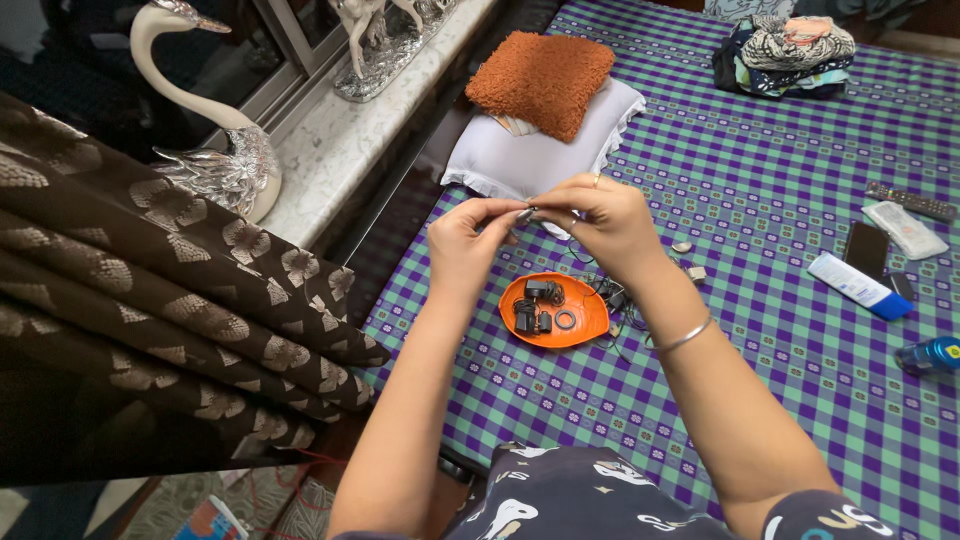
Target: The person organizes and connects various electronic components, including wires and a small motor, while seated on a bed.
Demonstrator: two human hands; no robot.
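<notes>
Hands (540, 225) pinch above orange dish (590, 320) — bedspread (780, 330) open rightward.

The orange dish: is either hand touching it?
Apart. In the head view both the left hand and right hand are raised above the orange dish.

Checked purple-green bed (780, 190): orange dish (590, 322), white pillow (520, 160), phone (866, 248), remote (911, 203), folded clothes (790, 55).
</notes>
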